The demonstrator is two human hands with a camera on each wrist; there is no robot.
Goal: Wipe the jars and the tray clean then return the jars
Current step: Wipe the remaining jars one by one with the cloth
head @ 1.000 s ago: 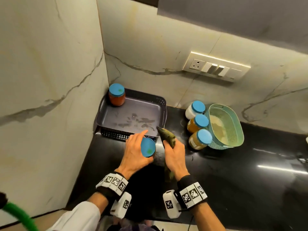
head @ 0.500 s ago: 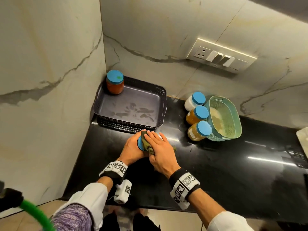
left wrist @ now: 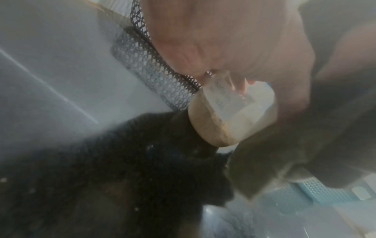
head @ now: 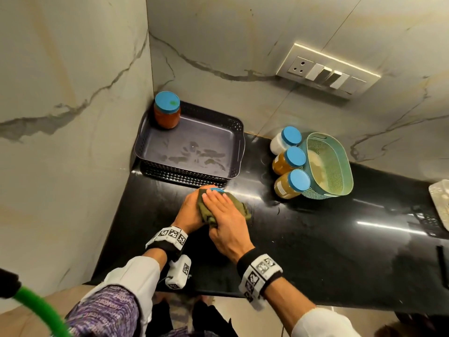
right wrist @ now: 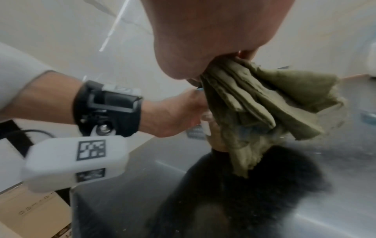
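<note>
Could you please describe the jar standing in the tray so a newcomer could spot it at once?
Find the dark perforated plastic tray in the counter's wall corner. In its far left corner stands a blue-lidded glass jar of orange-red paste. It is the only jar inside the tray, with reddish contents.

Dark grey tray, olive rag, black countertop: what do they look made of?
Dark grey tray: likely moulded plastic, matt, with perforated lattice walls and a smeared floor. Olive rag: soft woven cloth, creased, with frayed edges. Black countertop: polished stone by the look, glossy, mirroring light streaks; laminate is not ruled out.
</note>
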